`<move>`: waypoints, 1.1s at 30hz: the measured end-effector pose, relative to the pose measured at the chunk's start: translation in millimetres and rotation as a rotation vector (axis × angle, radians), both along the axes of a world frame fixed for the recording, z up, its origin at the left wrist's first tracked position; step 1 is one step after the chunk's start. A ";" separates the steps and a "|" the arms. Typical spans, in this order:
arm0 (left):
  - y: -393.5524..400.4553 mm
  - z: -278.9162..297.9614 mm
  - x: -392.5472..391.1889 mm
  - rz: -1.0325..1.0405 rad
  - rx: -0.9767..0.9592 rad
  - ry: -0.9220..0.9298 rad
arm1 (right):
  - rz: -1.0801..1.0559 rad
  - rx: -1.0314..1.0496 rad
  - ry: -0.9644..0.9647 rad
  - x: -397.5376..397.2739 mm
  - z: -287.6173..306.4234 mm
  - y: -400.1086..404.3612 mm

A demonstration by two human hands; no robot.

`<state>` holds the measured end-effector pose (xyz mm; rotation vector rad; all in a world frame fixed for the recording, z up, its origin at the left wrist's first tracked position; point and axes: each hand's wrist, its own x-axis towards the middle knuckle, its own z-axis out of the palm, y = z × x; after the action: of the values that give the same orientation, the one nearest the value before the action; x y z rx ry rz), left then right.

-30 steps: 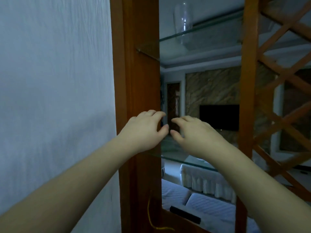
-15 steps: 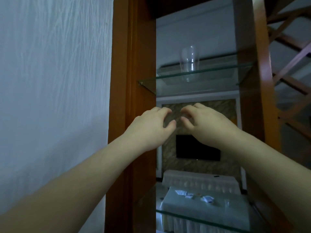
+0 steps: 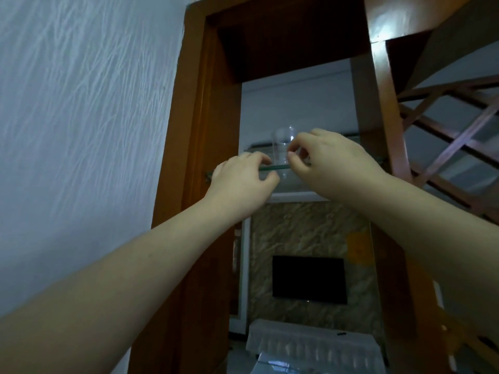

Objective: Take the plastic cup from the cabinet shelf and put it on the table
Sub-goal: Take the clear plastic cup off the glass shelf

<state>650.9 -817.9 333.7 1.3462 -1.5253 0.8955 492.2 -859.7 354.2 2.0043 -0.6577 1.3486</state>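
The right hand (image 3: 334,163) is curling its fingers (image 3: 293,159) around the clear plastic cup (image 3: 282,145) on the glass shelf (image 3: 272,167), while the left hand (image 3: 240,182) is hovering beside it, fingers loosely bent and empty.

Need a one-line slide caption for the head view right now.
Both hands raised to the glass shelf: right hand reaching the clear plastic cup, left hand just below the shelf edge.

Both bare arms reach upward, left hand (image 3: 241,180) and right hand (image 3: 330,164) with fingers loosely curled.

Head view, upward, near shelf (image 3: 272,167)
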 end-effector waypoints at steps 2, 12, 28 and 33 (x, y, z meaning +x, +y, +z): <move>-6.6 10.7 -2.0 -0.006 -0.023 0.030 | 0.002 0.018 -0.040 -0.5 9.2 -3.8; -37.3 57.9 -4.1 -0.034 0.078 0.226 | 0.086 0.494 -0.233 9.3 57.0 -20.9; -68.7 84.7 -25.3 -0.136 0.551 0.601 | 0.443 0.965 -0.266 37.5 83.9 -33.3; -75.3 85.2 -24.4 -0.174 0.398 0.622 | 0.538 1.001 -0.305 34.9 84.8 -33.8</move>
<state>626.5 -893.2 419.0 1.5504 -1.3229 0.0324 527.1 -893.6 439.1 2.9344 -1.1470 1.8922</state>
